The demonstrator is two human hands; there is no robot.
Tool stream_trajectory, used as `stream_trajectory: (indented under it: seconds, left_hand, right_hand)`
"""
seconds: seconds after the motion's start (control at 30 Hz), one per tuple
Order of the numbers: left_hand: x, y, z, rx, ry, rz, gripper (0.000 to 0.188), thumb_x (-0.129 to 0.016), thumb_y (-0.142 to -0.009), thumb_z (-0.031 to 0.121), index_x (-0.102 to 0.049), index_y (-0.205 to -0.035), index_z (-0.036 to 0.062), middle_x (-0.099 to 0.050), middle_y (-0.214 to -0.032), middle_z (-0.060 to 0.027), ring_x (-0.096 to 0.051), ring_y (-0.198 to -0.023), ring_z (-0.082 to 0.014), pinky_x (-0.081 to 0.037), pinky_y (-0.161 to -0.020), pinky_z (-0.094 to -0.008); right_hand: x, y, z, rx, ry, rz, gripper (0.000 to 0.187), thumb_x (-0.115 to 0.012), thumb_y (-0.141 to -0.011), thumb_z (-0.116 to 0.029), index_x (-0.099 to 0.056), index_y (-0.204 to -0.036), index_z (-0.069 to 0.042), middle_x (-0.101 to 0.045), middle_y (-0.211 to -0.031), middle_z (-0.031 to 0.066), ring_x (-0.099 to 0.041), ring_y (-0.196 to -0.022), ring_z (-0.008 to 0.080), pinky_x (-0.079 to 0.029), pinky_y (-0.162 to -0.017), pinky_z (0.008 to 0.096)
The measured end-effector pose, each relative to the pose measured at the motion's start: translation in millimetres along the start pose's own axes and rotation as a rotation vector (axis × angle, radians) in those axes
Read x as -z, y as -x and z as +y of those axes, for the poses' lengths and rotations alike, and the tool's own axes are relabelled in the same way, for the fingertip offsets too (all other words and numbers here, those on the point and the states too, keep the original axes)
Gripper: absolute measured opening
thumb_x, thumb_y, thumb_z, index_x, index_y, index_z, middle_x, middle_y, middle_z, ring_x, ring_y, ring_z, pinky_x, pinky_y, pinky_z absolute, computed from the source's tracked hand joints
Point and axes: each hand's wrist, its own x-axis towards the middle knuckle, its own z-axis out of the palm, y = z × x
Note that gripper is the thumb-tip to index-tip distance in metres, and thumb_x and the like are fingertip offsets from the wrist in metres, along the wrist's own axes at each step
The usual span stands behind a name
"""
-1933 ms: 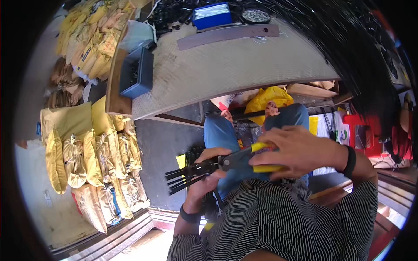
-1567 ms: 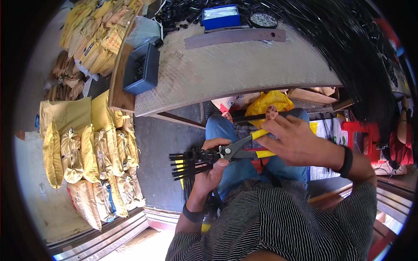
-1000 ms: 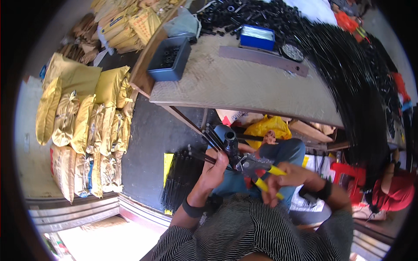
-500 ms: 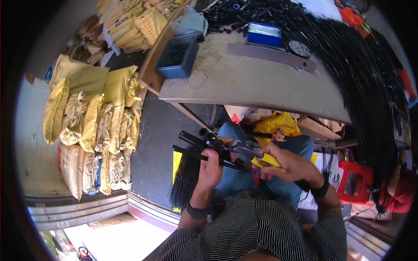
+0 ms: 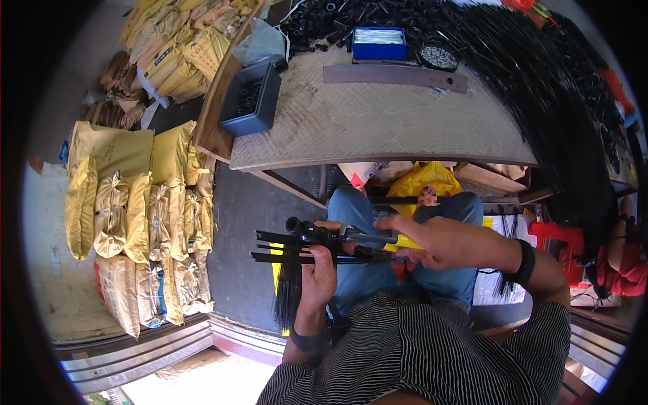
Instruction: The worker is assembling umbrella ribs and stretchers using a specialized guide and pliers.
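Observation:
My left hand [image 5: 319,275] is closed around several thin black rods [image 5: 277,258] and a black tubular fitting [image 5: 312,233], held over my lap. The rods stick out to the left past my fingers. In my right hand [image 5: 432,244] are pliers with yellow handles [image 5: 403,243], gripped tight. Their grey head [image 5: 361,236] lies against the black parts by my left fingers. Whether the jaws bite on a part I cannot make out, since fingers hide the spot.
A worktable [image 5: 391,121] ahead bears a grey bin [image 5: 251,101], a blue box [image 5: 379,44], a flat metal bar [image 5: 395,76] and a long heap of black rods [image 5: 520,88]. Yellow sacks [image 5: 111,148] are stacked at left. A red plastic stool [image 5: 563,246] stands at right.
My right forearm has swung up and outward, lying flatter now. The rods in my left hand have turned nearer to level. The whole view has shifted slightly.

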Motion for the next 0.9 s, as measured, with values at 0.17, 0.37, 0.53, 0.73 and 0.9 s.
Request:
stream_trajectory:
  seconds: [0.17, 0.37, 0.53, 0.73, 0.9]
  left_hand:
    - [-1, -1, 0, -0.086, -0.037, 0.0, 0.049, -0.032, -0.09, 0.045, -0.048, -0.094, -0.0007, -0.05, -0.075, -0.0063, -0.047, -0.067, -0.0103, -0.039, -0.061, -0.0247]
    - [5, -18, -28, -0.128, -0.308, 0.229, 0.077, -0.022, -0.081, 0.066, -0.042, -0.109, -0.0025, -0.048, -0.107, -0.0124, -0.05, -0.094, -0.021, -0.037, -0.088, -0.0349]
    - [-7, -17, -22, -0.268, -0.072, 0.211, 0.072, -0.019, -0.085, 0.06, -0.044, -0.108, -0.0037, -0.044, -0.118, -0.0172, -0.044, -0.11, -0.0266, -0.032, -0.095, -0.0385]
    - [-5, -4, -28, -0.17, 0.007, -0.105, 0.048, -0.027, -0.09, 0.038, -0.044, -0.108, -0.0033, -0.057, -0.068, -0.0117, -0.056, -0.063, -0.0185, -0.045, -0.062, -0.0293]
    - [9, 4, -43, 0.035, 0.085, -0.114, 0.044, -0.042, -0.086, 0.014, -0.033, -0.125, -0.0038, -0.054, -0.098, -0.0128, -0.053, -0.086, -0.0206, -0.044, -0.071, -0.03]
  right_hand:
    - [-23, 2, -2, -0.145, 0.098, 0.13, 0.049, -0.057, -0.081, -0.018, -0.032, -0.122, -0.008, -0.058, -0.081, 0.0212, -0.06, -0.065, 0.0354, -0.047, -0.053, 0.0385]
    - [-11, -2, 34, 0.204, 0.199, 0.594, 0.031, -0.066, -0.074, -0.027, -0.051, -0.091, -0.005, -0.054, -0.074, 0.0135, -0.056, -0.068, 0.0311, -0.045, -0.062, 0.034]
    - [106, -12, 69, -0.048, -0.14, 1.188, 0.023, -0.066, -0.072, -0.018, -0.054, -0.08, 0.001, -0.059, -0.079, 0.0157, -0.058, -0.07, 0.0271, -0.044, -0.062, 0.0348]
    - [211, -47, 121, -0.702, 0.742, 1.155, 0.022, -0.06, -0.073, -0.021, -0.061, -0.08, 0.0, -0.058, -0.089, 0.0171, -0.06, -0.078, 0.0299, -0.048, -0.065, 0.0395]
    - [218, -73, 137, -0.754, 0.993, 0.952, 0.019, -0.062, -0.07, -0.018, -0.062, -0.083, -0.004, -0.053, -0.096, 0.0155, -0.059, -0.081, 0.0311, -0.049, -0.066, 0.0404]
